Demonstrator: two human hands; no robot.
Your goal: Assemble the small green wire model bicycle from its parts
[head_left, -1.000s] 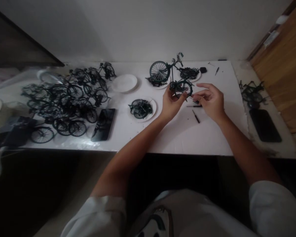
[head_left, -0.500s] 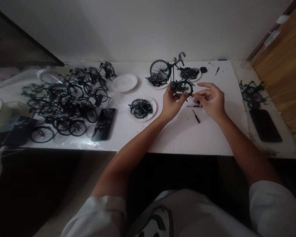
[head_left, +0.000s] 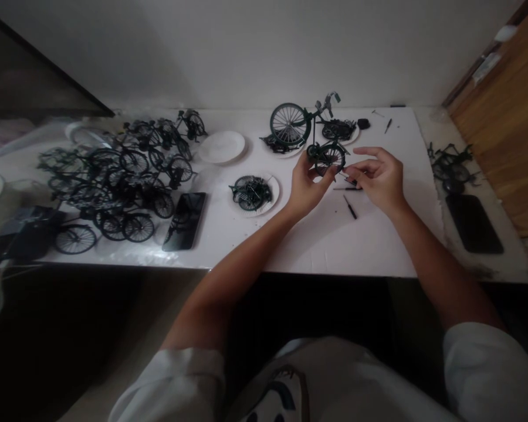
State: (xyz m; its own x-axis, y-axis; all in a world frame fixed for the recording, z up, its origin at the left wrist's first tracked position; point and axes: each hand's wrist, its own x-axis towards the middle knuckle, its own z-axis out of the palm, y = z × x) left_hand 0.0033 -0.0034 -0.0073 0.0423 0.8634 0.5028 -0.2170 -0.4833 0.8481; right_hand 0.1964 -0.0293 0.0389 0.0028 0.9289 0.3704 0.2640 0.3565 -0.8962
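A dark green model bicycle [head_left: 313, 126] is tilted above the table, its front wheel up to the left and its handlebar up to the right. My left hand [head_left: 307, 184] grips it by the lower wheel, thumb in front, other fingers partly hidden behind. Beside that wheel, my right hand [head_left: 381, 179] has thumb and index finger pinched together at its edge; whatever is between them is too small to make out. The other right fingers are bent and raised. Just below my hands, a thin dark screwdriver [head_left: 350, 207] lies on the white tabletop [head_left: 317, 246].
Many model bicycles [head_left: 114, 170] crowd the left side. Bicycle parts [head_left: 251, 193] fill a small plate in the middle; more parts [head_left: 338, 129] lie behind my hands. A bare white plate [head_left: 222, 146] stands at the back. Phones [head_left: 185, 221] lie left and right.
The bicycle has tipped slightly to the right, its front wheel and handlebar shifting that way. Both hands have moved only a little and keep nearly the same pose.
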